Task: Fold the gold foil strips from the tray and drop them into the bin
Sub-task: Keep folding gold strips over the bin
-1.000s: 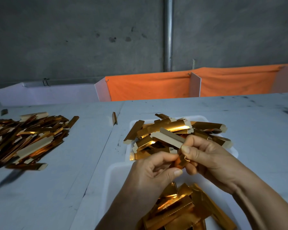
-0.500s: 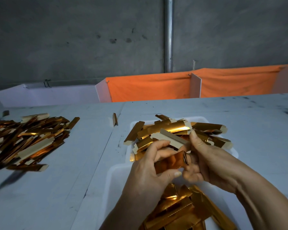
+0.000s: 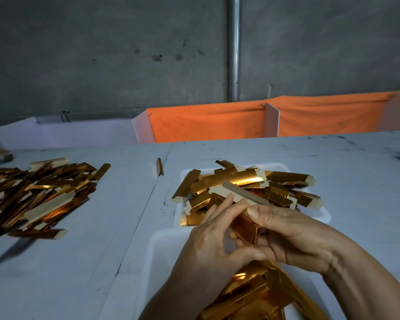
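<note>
At lower centre of the frame, the left hand (image 3: 211,239) and right hand (image 3: 284,234) pinch 1 narrow gold foil strip (image 3: 244,228) mid-fold above the white plastic tray (image 3: 162,255); finishing the crease, then dropping it, likely comes next.

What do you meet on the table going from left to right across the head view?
Loose pile of gold strips → single strip standing alone → left hand → strip held between both hands → right hand. The white trays overlap the hands, so they are left out.
</note>
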Available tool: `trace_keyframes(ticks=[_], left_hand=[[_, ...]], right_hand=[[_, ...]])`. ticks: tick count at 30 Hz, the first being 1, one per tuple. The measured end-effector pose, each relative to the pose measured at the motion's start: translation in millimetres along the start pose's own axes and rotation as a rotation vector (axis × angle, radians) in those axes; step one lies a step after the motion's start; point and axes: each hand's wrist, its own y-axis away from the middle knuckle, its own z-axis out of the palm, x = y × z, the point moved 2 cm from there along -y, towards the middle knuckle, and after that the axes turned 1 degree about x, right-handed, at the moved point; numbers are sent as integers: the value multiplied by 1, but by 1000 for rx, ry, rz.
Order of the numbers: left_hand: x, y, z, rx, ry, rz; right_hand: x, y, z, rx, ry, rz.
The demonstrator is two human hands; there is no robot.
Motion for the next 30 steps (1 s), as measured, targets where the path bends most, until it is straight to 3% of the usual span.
trace_keyframes(ticks=[7, 21, 26, 30], left_hand=[[-1, 0, -3, 63, 73, 70], [1, 1, 0, 117, 193, 36], [2, 1, -1, 137, 191, 126], [3, 3, 1, 225, 53, 237]], right_hand=[[-3, 1, 0, -23, -37, -45], [-4, 0, -2, -8, 1, -76], [-4, 1, -3, 1, -44, -68], [-3, 2, -1, 12, 6, -62]])
